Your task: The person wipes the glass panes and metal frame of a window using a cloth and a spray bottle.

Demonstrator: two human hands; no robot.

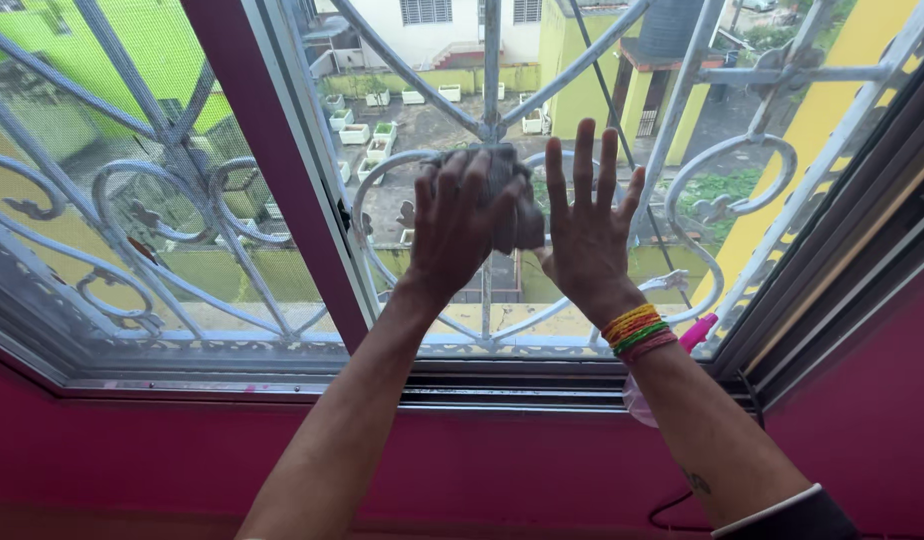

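My left hand (457, 225) presses a dark grey cloth (514, 200) flat against the window glass (582, 100), fingers curled over the cloth's top. My right hand (589, 225) lies open beside it, palm on the glass and fingers spread upward, touching the cloth's right edge. Coloured thread bands (637, 332) circle my right wrist. Behind the glass runs a white scrolled metal grille (492, 125).
A dark maroon window frame post (272, 170) stands left of my hands. A pink spray bottle (698, 333) sits on the sill behind my right forearm. The pink wall (132, 450) runs below the sill (232, 385). Outside lie rooftops, planters and yellow buildings.
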